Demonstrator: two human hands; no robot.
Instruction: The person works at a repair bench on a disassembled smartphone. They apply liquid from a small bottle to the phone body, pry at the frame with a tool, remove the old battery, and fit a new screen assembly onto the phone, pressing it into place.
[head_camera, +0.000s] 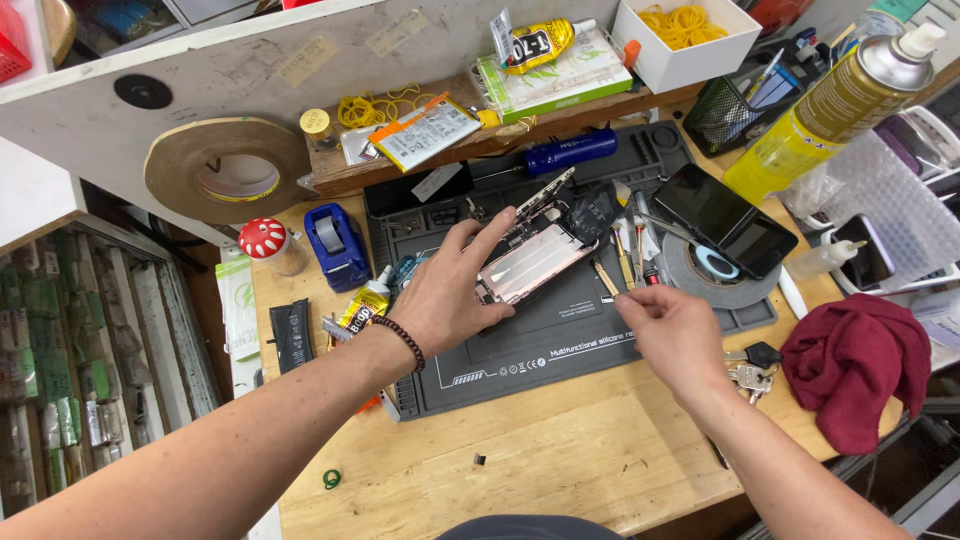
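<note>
An opened phone body (530, 258) with a rose-gold inside lies tilted on the dark grey silicone work mat (560, 345). My left hand (450, 290) rests on its left end, fingers spread over the frame and holding it down. My right hand (672, 330) hovers just right of the phone, fingers pinched together near a small brass-tipped tool (605, 278); I cannot tell if it grips anything. A black flex or shield piece (592, 212) sticks up at the phone's upper right.
Several screwdrivers (632, 250) lie right of the phone. A black phone (725, 218) rests on a tape roll (715, 280). A red cloth (860, 360), keys (748, 372), spray can (830, 105), blue tape dispenser (338, 245), glue tube (365, 305) and battery (291, 335) surround the mat.
</note>
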